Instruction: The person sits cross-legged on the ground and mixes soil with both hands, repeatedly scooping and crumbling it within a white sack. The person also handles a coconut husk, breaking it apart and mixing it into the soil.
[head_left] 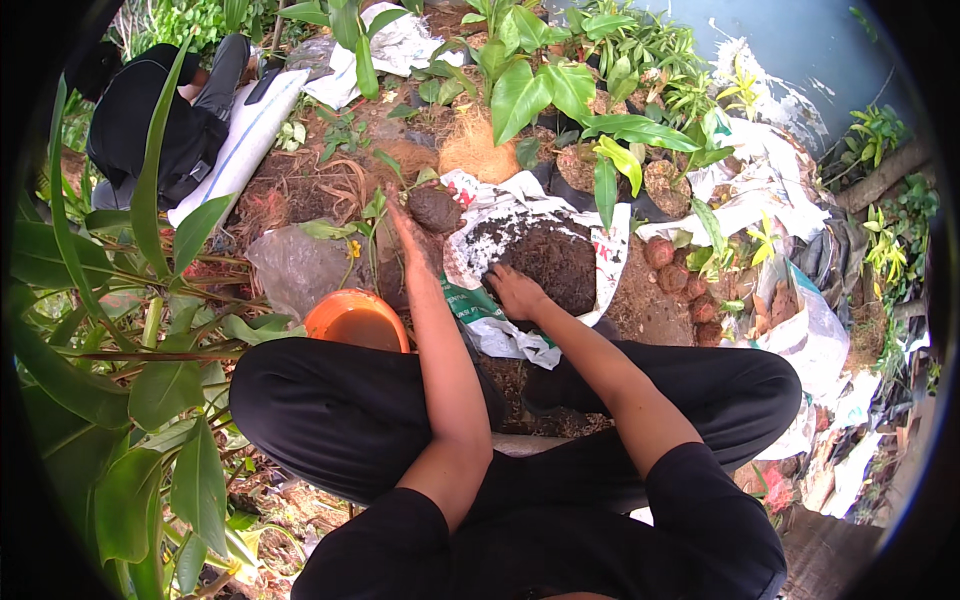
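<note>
My left hand [411,240] reaches forward with a round dark ball of soil [436,209] cupped against its fingers and palm. Green leaves show just above this ball; whether they grow from it I cannot tell. On a white plastic sack [612,262] spread on the ground lies a heap of dark, loose soil [553,262] with white bits at its left side. My right hand [517,293] rests palm down at the heap's near left edge, fingers spread and their tips in the soil. An orange basin [322,318] of brownish water stands left of my left forearm.
Several reddish-brown balls [659,252] lie right of the sack. Broad-leaved potted plants [545,90] and a mound of tan fibre [480,148] stand beyond it. Tall leaves crowd the left. Another person [150,125] in dark clothes sits far left, beside a long white sack [245,150].
</note>
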